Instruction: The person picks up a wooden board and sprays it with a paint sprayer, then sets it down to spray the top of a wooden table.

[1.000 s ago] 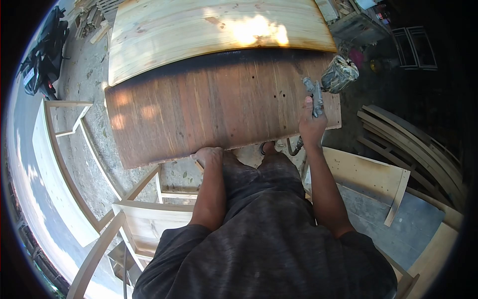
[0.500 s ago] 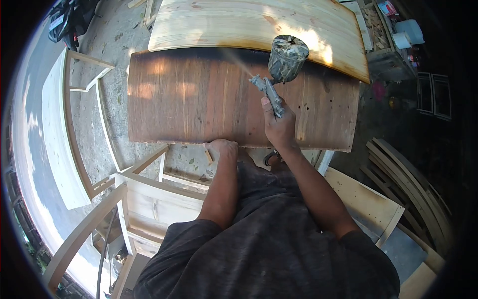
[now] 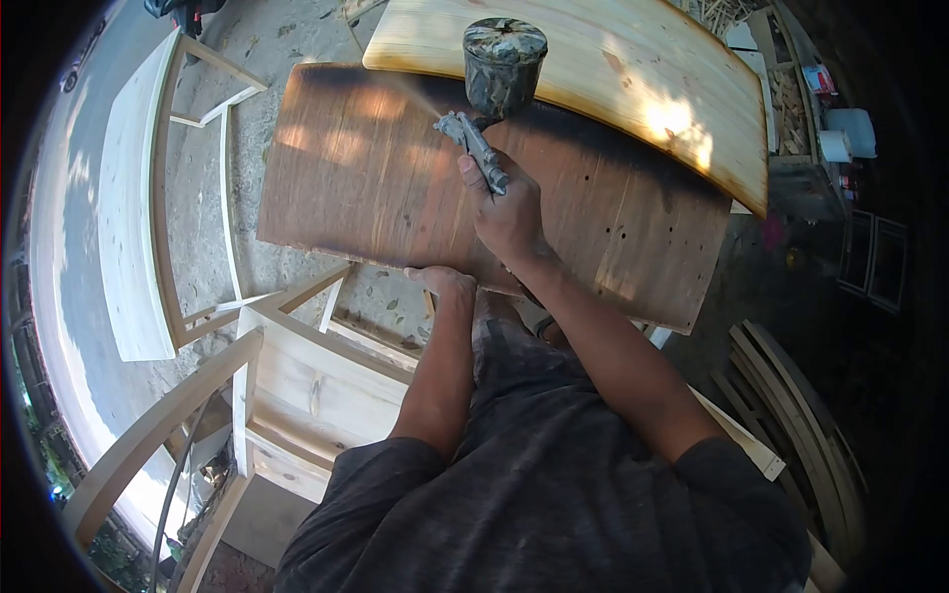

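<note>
My right hand (image 3: pixel 506 215) grips a paint-spattered spray gun (image 3: pixel 474 148) with a cup (image 3: pixel 502 61) on top. It is held over the middle of a dark brown stained wooden panel (image 3: pixel 376 188), nozzle pointing up-left, with a faint mist leaving it. My left hand (image 3: pixel 440 284) rests on the near edge of that panel. A pale unstained curved panel (image 3: pixel 613 79) lies just beyond the brown one, its near edge darkened.
Unfinished pale wooden frames (image 3: pixel 297 385) stand below left, and a long pale board (image 3: pixel 124 217) lies at the left. Curved wooden slats (image 3: pixel 801 415) are stacked at the right. A cluttered crate with rolls (image 3: pixel 835 128) sits at the upper right. Bare ground shows between.
My right hand has carried the spray gun from the panel's right end leftward to its middle. The view has swung with it. My left hand stays on the near edge.
</note>
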Demonstrator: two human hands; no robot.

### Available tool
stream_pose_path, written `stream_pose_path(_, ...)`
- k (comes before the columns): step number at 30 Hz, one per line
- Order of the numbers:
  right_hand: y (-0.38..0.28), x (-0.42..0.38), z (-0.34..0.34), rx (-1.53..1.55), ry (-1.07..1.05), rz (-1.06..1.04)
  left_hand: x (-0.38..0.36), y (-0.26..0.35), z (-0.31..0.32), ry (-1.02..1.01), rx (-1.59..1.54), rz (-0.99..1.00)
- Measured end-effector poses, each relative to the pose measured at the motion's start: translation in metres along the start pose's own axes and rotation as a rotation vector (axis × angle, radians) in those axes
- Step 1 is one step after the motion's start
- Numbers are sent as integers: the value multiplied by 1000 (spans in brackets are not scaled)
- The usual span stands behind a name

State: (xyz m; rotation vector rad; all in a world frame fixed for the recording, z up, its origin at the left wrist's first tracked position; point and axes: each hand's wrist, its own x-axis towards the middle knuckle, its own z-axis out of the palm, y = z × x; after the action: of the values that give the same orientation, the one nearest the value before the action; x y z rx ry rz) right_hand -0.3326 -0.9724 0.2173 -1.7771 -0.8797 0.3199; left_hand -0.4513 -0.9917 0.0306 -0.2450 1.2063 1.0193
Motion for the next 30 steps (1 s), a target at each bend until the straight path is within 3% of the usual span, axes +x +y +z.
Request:
stream_pose_path(6,-10,9,43,20,-13,-129,22,12,-9,-15,-80,-42)
stream_pose_path(10,-7,3,41,28,-28,-25,21,10,-9,-6,-85,-36)
stream_pose_path(14,-4,-4,12,12,-27,40,-4,13,10,50,48,36)
stream_pose_path(20,8,-23,-41,-56,57,89,-22,6,16,17,133,-13)
stream_pose_path(30,40,-61,-143,-158,179,168,-44,-29,12,-179,31,-101)
